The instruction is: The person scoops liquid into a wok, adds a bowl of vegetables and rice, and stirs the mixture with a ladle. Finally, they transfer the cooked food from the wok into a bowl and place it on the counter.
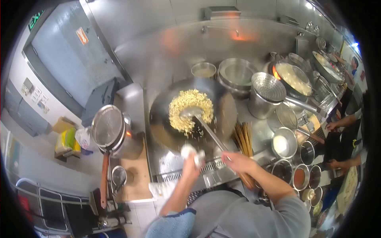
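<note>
A large dark wok (pixel 160 137) sits on the steel range, holding a heap of yellowish, finely chopped food (pixel 194 98). My right hand (pixel 239 162) is wrapped round the handle of a long metal ladle (pixel 210 133), whose bowl rests in the middle of the food. At the near rim of the wok, my left hand (pixel 191 164) grips a bunched white cloth (pixel 193 154); its fingers are partly covered by the cloth. Right of the wok stands a bundle of thin bamboo sticks (pixel 244 139), close beyond my right hand.
A perforated strainer (pixel 268 86) lies over a steel pot (pixel 260 105). Several sauce containers (pixel 299 177) stand at the right, with co-workers' hands (pixel 332 125) beyond. A mesh sieve (pixel 108 127) rests on a pot at the left. Flames (pixel 276 73) show beneath another wok (pixel 294 79).
</note>
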`<state>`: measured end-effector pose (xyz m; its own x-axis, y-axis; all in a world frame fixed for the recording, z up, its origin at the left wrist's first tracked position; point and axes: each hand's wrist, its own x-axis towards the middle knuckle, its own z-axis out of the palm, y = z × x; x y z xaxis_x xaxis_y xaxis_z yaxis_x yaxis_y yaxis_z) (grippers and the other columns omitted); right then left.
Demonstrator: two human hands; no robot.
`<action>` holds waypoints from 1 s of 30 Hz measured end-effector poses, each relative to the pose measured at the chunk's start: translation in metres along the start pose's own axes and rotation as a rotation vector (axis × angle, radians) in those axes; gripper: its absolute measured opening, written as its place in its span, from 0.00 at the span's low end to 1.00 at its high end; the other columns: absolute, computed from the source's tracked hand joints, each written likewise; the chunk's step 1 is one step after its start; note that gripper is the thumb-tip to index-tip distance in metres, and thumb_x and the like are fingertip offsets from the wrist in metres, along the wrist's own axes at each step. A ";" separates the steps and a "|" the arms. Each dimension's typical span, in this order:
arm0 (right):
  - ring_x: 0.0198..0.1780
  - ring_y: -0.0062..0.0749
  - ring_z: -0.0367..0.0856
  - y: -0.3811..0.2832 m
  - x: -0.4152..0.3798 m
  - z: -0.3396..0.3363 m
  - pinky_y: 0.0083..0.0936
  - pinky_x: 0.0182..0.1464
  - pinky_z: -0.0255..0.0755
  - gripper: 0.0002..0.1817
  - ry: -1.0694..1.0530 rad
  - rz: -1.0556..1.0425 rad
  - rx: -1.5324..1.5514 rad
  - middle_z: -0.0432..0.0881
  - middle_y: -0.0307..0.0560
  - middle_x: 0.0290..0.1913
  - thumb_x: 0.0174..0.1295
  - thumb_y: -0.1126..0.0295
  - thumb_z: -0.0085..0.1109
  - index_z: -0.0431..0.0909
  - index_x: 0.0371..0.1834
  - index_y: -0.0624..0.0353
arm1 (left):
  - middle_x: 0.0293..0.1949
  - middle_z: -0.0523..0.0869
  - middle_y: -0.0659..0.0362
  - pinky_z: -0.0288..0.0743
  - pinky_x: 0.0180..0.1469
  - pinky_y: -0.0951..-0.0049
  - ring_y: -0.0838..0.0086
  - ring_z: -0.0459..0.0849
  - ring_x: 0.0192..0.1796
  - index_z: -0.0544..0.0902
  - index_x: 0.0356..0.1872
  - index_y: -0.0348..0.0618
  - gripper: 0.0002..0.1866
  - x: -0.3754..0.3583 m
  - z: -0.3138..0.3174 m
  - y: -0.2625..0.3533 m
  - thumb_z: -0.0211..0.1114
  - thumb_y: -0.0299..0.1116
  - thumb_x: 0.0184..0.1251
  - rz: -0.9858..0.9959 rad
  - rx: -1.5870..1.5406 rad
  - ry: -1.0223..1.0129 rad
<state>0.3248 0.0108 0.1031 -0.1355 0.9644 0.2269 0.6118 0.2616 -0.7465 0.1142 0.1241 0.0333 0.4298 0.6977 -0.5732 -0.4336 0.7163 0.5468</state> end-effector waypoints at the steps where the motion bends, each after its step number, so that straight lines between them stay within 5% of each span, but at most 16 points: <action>1: 0.14 0.19 0.69 -0.015 -0.005 -0.025 0.18 0.16 0.65 0.01 -0.164 0.226 0.168 0.69 0.37 0.20 0.65 0.70 0.48 0.69 0.38 0.51 | 0.48 0.80 0.55 0.78 0.33 0.61 0.62 0.83 0.42 0.66 0.57 0.47 0.20 -0.024 0.005 -0.002 0.49 0.25 0.63 0.012 0.036 0.054; 2: 0.14 0.19 0.69 -0.044 -0.026 -0.066 0.18 0.16 0.65 0.02 -0.324 0.449 0.343 0.69 0.36 0.21 0.65 0.70 0.49 0.69 0.39 0.51 | 0.49 0.79 0.54 0.79 0.31 0.62 0.62 0.83 0.40 0.66 0.57 0.48 0.19 -0.064 0.028 0.007 0.49 0.26 0.65 0.041 0.055 0.136; 3: 0.14 0.19 0.69 -0.058 -0.036 -0.095 0.18 0.16 0.65 0.02 -0.500 0.680 0.506 0.69 0.36 0.21 0.64 0.71 0.49 0.68 0.39 0.51 | 0.46 0.81 0.53 0.79 0.30 0.63 0.62 0.84 0.38 0.68 0.55 0.47 0.16 -0.066 0.031 0.010 0.49 0.27 0.65 0.136 0.034 -0.094; 5: 0.14 0.19 0.69 -0.061 -0.027 -0.093 0.18 0.14 0.64 0.03 -0.476 0.801 0.405 0.70 0.36 0.23 0.64 0.69 0.50 0.68 0.38 0.51 | 0.40 0.82 0.55 0.78 0.30 0.65 0.64 0.83 0.36 0.70 0.50 0.46 0.12 -0.010 0.008 0.028 0.51 0.29 0.66 -0.024 -0.023 -0.094; 6: 0.21 0.22 0.74 -0.056 -0.010 -0.080 0.21 0.20 0.67 0.04 -0.422 0.667 0.284 0.73 0.39 0.29 0.69 0.65 0.45 0.68 0.39 0.51 | 0.34 0.82 0.57 0.77 0.29 0.66 0.65 0.82 0.35 0.72 0.46 0.46 0.09 -0.012 0.045 0.050 0.53 0.32 0.66 0.023 0.033 0.061; 8: 0.22 0.25 0.74 -0.019 0.010 -0.031 0.25 0.22 0.68 0.06 -0.124 0.425 0.148 0.74 0.41 0.30 0.69 0.64 0.46 0.70 0.40 0.52 | 0.36 0.80 0.56 0.77 0.32 0.67 0.65 0.81 0.35 0.72 0.46 0.45 0.12 0.022 0.017 0.025 0.58 0.36 0.65 0.328 0.464 -0.094; 10: 0.22 0.26 0.75 -0.031 0.011 -0.037 0.26 0.24 0.69 0.07 -0.146 0.386 0.122 0.75 0.42 0.31 0.69 0.63 0.46 0.71 0.41 0.53 | 0.37 0.79 0.56 0.77 0.36 0.68 0.64 0.81 0.35 0.73 0.46 0.45 0.14 -0.014 0.019 0.000 0.61 0.35 0.61 0.385 0.478 -0.057; 11: 0.23 0.27 0.75 -0.038 0.012 -0.037 0.27 0.25 0.69 0.08 -0.150 0.365 0.127 0.75 0.42 0.32 0.69 0.63 0.46 0.71 0.42 0.53 | 0.35 0.79 0.56 0.76 0.35 0.69 0.65 0.80 0.34 0.73 0.45 0.45 0.13 -0.033 0.019 -0.006 0.62 0.34 0.60 0.073 0.015 0.036; 14: 0.22 0.27 0.75 -0.082 -0.007 -0.074 0.26 0.25 0.69 0.08 -0.300 0.600 0.191 0.76 0.42 0.29 0.68 0.63 0.46 0.71 0.43 0.53 | 0.32 0.78 0.58 0.76 0.35 0.69 0.65 0.81 0.36 0.74 0.44 0.45 0.13 -0.014 0.002 0.011 0.63 0.33 0.60 0.039 0.016 -0.088; 15: 0.20 0.24 0.73 -0.092 -0.015 -0.072 0.24 0.23 0.68 0.07 -0.321 0.646 0.201 0.74 0.39 0.26 0.68 0.64 0.47 0.71 0.42 0.52 | 0.38 0.81 0.55 0.76 0.28 0.69 0.67 0.83 0.37 0.73 0.45 0.46 0.09 -0.010 0.018 0.034 0.53 0.36 0.69 0.089 0.074 -0.030; 17: 0.17 0.18 0.70 -0.106 -0.021 -0.078 0.20 0.19 0.64 0.05 -0.335 0.725 0.195 0.70 0.35 0.19 0.66 0.66 0.50 0.71 0.41 0.51 | 0.39 0.81 0.57 0.75 0.26 0.70 0.68 0.83 0.35 0.73 0.47 0.46 0.10 -0.024 0.007 0.030 0.53 0.34 0.68 0.582 0.751 -0.063; 19: 0.16 0.17 0.69 -0.104 -0.043 -0.096 0.18 0.18 0.63 0.05 -0.418 0.688 0.254 0.69 0.33 0.19 0.67 0.65 0.49 0.72 0.41 0.51 | 0.40 0.81 0.57 0.74 0.24 0.71 0.68 0.83 0.34 0.72 0.49 0.46 0.11 -0.025 0.034 0.038 0.52 0.34 0.68 0.612 0.751 -0.092; 21: 0.18 0.18 0.69 -0.092 -0.040 -0.110 0.19 0.19 0.63 0.06 -0.421 0.732 0.328 0.69 0.33 0.20 0.67 0.65 0.49 0.71 0.41 0.52 | 0.40 0.81 0.58 0.73 0.22 0.71 0.69 0.83 0.34 0.70 0.51 0.47 0.12 -0.052 0.044 0.036 0.52 0.36 0.70 0.092 0.110 -0.078; 23: 0.20 0.19 0.70 -0.091 -0.020 -0.089 0.21 0.22 0.65 0.06 -0.331 0.836 0.196 0.71 0.35 0.22 0.67 0.64 0.51 0.71 0.42 0.52 | 0.41 0.80 0.58 0.75 0.22 0.69 0.68 0.84 0.37 0.66 0.56 0.49 0.15 0.017 0.009 0.033 0.49 0.32 0.69 -0.006 0.035 -0.048; 25: 0.21 0.19 0.69 -0.032 0.013 -0.058 0.20 0.22 0.64 0.06 -0.247 0.624 0.314 0.69 0.35 0.23 0.67 0.65 0.51 0.71 0.42 0.54 | 0.45 0.79 0.57 0.77 0.26 0.68 0.67 0.83 0.42 0.64 0.58 0.50 0.18 0.034 0.021 0.039 0.48 0.30 0.67 -0.004 -0.001 -0.118; 30: 0.14 0.18 0.64 -0.059 0.014 -0.068 0.16 0.12 0.57 0.02 0.000 0.542 0.692 0.68 0.38 0.24 0.67 0.68 0.50 0.70 0.39 0.52 | 0.50 0.77 0.57 0.77 0.29 0.69 0.68 0.83 0.45 0.64 0.57 0.51 0.17 -0.045 0.026 0.000 0.50 0.33 0.68 0.118 0.056 -0.112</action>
<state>0.3398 0.0062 0.1935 0.0363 0.9625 -0.2688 -0.0174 -0.2683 -0.9632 0.1149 0.0933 0.0750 0.4656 0.7720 -0.4327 -0.4428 0.6265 0.6414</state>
